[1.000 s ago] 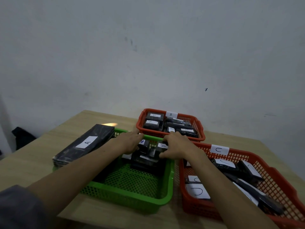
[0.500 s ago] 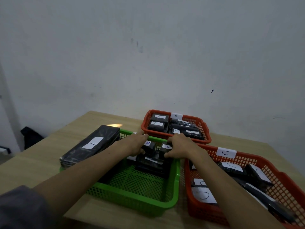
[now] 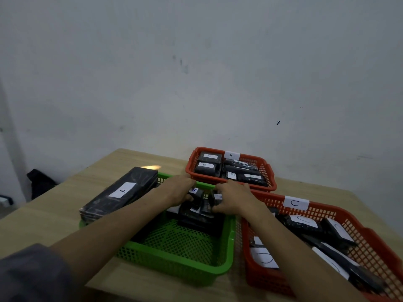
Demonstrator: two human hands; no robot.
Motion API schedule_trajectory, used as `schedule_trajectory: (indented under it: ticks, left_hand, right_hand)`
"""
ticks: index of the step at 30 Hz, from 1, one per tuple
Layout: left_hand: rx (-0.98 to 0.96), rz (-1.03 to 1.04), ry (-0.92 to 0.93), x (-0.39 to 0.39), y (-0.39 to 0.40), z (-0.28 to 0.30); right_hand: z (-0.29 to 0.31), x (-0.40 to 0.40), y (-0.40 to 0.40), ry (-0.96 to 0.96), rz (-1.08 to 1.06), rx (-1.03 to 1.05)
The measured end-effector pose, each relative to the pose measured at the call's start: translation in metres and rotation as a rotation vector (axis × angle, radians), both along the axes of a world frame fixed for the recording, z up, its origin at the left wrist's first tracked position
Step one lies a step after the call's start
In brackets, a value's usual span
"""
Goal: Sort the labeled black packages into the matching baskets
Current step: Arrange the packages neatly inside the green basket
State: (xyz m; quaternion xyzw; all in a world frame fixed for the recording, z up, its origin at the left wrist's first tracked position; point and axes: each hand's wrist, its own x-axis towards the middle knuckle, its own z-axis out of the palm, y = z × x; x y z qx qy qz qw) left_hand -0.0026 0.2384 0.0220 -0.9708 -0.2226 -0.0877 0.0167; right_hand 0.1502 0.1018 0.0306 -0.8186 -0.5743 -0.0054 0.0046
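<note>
On a light wooden table against a pale wall stand three mesh baskets: one green basket in front and two red ones, the B basket at the back and the C basket on the right. Both hands reach into the far end of the green basket. The left hand curls its fingers round a small black package with an A label; the right hand closes on a second small package, also marked A. These two sit touching each other on top of a darker pile in the basket; how many packages that pile holds cannot be told. One long black package labelled A lies across the green basket's left rim. The B basket holds two squat packages on its left, both marked B, and about three longer ones on its right. The C basket holds at least five labelled packages, several overlapping, so the count is unsure. A grey sleeve covers the left upper arm.
</note>
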Motion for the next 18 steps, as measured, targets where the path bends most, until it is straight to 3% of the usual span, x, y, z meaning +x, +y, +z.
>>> schedule_trajectory:
  ticks: [9, 18]
  left_hand:
    - [-0.05, -0.001, -0.034, -0.003, 0.0, -0.003]
    - [-0.057, -0.015, -0.072, -0.003, 0.003, -0.007]
  right_hand:
    - [0.003, -0.001, 0.002, 0.296, 0.053, 0.075]
    - [-0.006, 0.012, 0.0, 0.216, 0.05, 0.091]
